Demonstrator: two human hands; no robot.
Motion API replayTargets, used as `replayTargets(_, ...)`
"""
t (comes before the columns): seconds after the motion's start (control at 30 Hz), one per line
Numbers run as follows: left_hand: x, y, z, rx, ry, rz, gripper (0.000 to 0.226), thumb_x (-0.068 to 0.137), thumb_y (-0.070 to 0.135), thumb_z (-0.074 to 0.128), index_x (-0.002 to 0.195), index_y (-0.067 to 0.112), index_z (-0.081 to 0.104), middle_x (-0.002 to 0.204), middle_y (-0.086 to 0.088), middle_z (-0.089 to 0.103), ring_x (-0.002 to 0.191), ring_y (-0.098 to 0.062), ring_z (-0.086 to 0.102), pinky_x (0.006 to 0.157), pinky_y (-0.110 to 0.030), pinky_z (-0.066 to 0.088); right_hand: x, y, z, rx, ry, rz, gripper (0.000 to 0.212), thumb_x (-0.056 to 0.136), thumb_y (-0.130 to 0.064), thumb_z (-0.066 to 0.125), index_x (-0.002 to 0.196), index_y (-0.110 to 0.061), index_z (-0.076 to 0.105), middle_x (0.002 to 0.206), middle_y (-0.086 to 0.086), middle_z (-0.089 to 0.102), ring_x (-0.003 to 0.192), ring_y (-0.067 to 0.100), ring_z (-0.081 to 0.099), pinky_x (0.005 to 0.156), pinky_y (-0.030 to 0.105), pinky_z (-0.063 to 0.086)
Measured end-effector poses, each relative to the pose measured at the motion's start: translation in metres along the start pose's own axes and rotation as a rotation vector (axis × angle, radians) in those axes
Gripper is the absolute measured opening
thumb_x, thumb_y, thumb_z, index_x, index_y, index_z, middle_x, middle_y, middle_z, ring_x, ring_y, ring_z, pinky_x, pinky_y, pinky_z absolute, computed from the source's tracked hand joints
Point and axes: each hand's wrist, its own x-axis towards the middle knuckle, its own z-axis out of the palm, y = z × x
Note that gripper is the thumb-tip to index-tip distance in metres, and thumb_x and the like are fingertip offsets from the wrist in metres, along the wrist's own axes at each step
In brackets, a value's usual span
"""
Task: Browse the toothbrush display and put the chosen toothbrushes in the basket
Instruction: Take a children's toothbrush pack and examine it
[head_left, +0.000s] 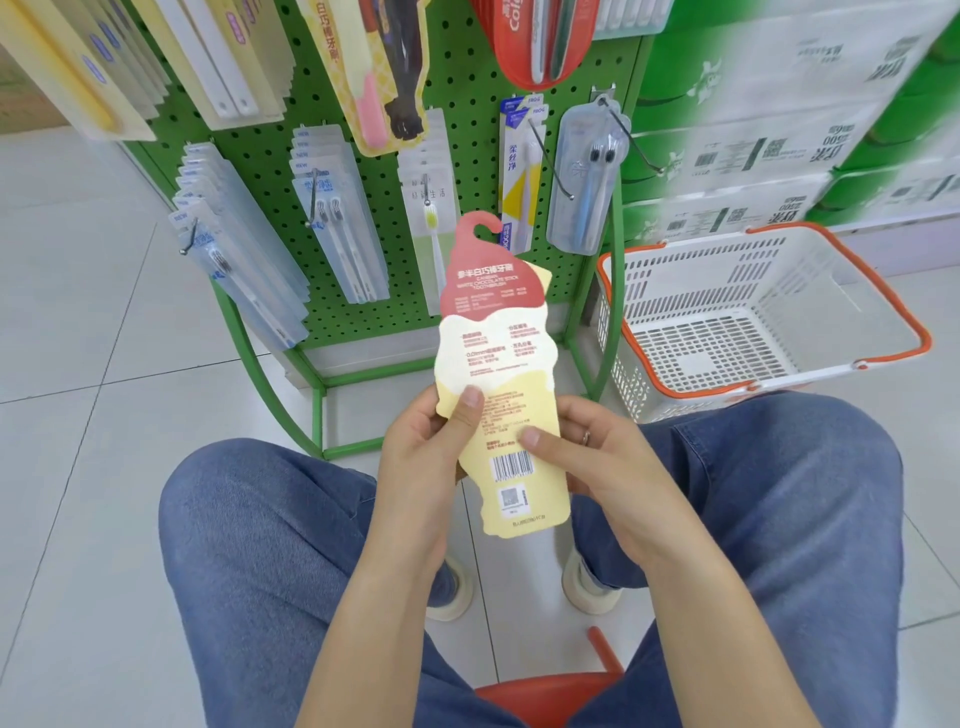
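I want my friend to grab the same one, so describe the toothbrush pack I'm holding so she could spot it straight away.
In front of the green pegboard rack, low over the lap, the left hand and the right hand grip an ice-cream-shaped card pack. Unlike the clear rectangular packs hanging behind, it is red on top, cream below, with a hook-shaped hanger and a barcode.

The toothbrush pack (496, 374) held up is matt printed card. The basket (769, 317) is slotted white plastic with an orange rim. The pegboard (467, 88) is green painted perforated sheet, probably metal, with bare wire hooks. Hanging packs (584, 176) are clear glossy plastic. The floor (78, 312) is smooth glazed tile. The trousers (260, 545) are blue denim cloth.
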Motion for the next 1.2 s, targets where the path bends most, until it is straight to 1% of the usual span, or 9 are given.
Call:
replayTargets(0.23, 0.003, 0.001, -0.003, -0.048, 0.002, -0.010, 0.023, 0.095, 0.018, 0.050, 0.112, 0.014, 0.065, 0.103, -0.003, 0.075, 0.091, -0.018, 0.071, 0.080, -0.033, 0.058, 0.001, 0.002, -0.002, 0.015, -0.044, -0.006, 0.029, 0.086, -0.001, 0.064, 0.110, -0.016, 0.066, 0.099, 0.004, 0.075, 0.084, 0.018, 0.072, 0.068, 0.027, 0.057)
replayTargets(0.43, 0.007, -0.010, -0.002, 0.224, 0.062, 0.112, 0.043, 0.096, 0.005, 0.055, 0.133, 0.026, 0.052, 0.122, 0.008, 0.067, 0.110, -0.013, 0.064, 0.087, -0.024, 0.053, 0.002, 0.005, -0.003, -0.004, 0.064, -0.052, 0.033, 0.086, 0.003, 0.064, 0.116, -0.010, 0.064, 0.098, 0.009, 0.075, 0.089, 0.025, 0.072, 0.076, 0.033, 0.058)
replayTargets(0.53, 0.006, -0.016, 0.001, 0.357, 0.108, 0.160, 0.051, 0.098, 0.002, 0.049, 0.137, 0.035, 0.046, 0.135, 0.012, 0.055, 0.115, 0.007, 0.052, 0.083, -0.002, 0.042, 0.003, 0.007, -0.003, -0.025, 0.119, -0.087, 0.031, 0.087, 0.003, 0.064, 0.113, -0.014, 0.065, 0.098, 0.007, 0.075, 0.091, 0.024, 0.071, 0.078, 0.032, 0.057)
replayTargets(0.6, 0.004, -0.016, 0.002, 0.404, 0.119, 0.164, 0.056, 0.099, 0.003, 0.045, 0.140, 0.041, 0.038, 0.141, 0.011, 0.049, 0.111, 0.021, 0.046, 0.081, 0.004, 0.036, 0.003, 0.007, -0.003, -0.012, 0.133, -0.102, 0.032, 0.087, 0.004, 0.063, 0.112, -0.015, 0.066, 0.098, 0.006, 0.075, 0.089, 0.021, 0.071, 0.077, 0.029, 0.057)
replayTargets(0.73, -0.001, -0.015, 0.004, 0.516, 0.102, 0.226, 0.063, 0.097, -0.002, 0.041, 0.133, 0.050, 0.039, 0.149, 0.014, 0.039, 0.132, 0.007, 0.037, 0.092, -0.001, 0.032, 0.003, 0.005, -0.004, 0.023, 0.156, -0.128, 0.032, 0.086, 0.004, 0.063, 0.111, -0.015, 0.066, 0.097, 0.004, 0.076, 0.087, 0.017, 0.072, 0.074, 0.024, 0.057)
replayTargets(0.93, -0.004, -0.014, 0.010, 0.512, 0.109, 0.241, 0.043, 0.099, 0.009, 0.048, 0.123, 0.045, 0.050, 0.127, 0.020, 0.051, 0.113, 0.012, 0.048, 0.087, -0.004, 0.038, 0.004, 0.007, -0.004, 0.010, 0.190, -0.168, 0.033, 0.086, 0.003, 0.064, 0.115, -0.013, 0.065, 0.096, 0.002, 0.076, 0.087, 0.016, 0.071, 0.076, 0.026, 0.057)
replayTargets(1.03, -0.003, -0.011, 0.012, 0.339, -0.006, 0.130, 0.032, 0.099, 0.018, 0.051, 0.126, 0.035, 0.056, 0.134, 0.015, 0.056, 0.115, 0.012, 0.053, 0.097, -0.010, 0.042, 0.004, 0.007, -0.003, -0.074, 0.174, -0.232, 0.036, 0.085, 0.001, 0.067, 0.116, -0.018, 0.066, 0.098, 0.001, 0.075, 0.088, 0.019, 0.070, 0.074, 0.028, 0.057)
replayTargets(1.1, -0.002, -0.007, 0.013, 0.212, -0.083, 0.040, 0.035, 0.091, 0.036, 0.053, 0.126, 0.037, 0.055, 0.127, 0.020, 0.062, 0.118, 0.005, 0.056, 0.103, -0.025, 0.045, 0.002, 0.006, -0.001, -0.155, 0.147, -0.278, 0.037, 0.085, -0.002, 0.070, 0.111, -0.029, 0.068, 0.099, -0.003, 0.074, 0.089, 0.022, 0.068, 0.072, 0.031, 0.056)
replayTargets(1.2, -0.002, -0.003, 0.015, 0.077, -0.138, -0.024, 0.045, 0.084, 0.046, 0.051, 0.127, 0.033, 0.056, 0.114, 0.024, 0.068, 0.115, 0.000, 0.061, 0.095, -0.028, 0.051, 0.000, 0.004, 0.004, -0.270, 0.129, -0.299, 0.042, 0.082, -0.010, 0.074, 0.108, -0.041, 0.067, 0.100, -0.012, 0.071, 0.087, 0.010, 0.063, 0.070, 0.028, 0.051)
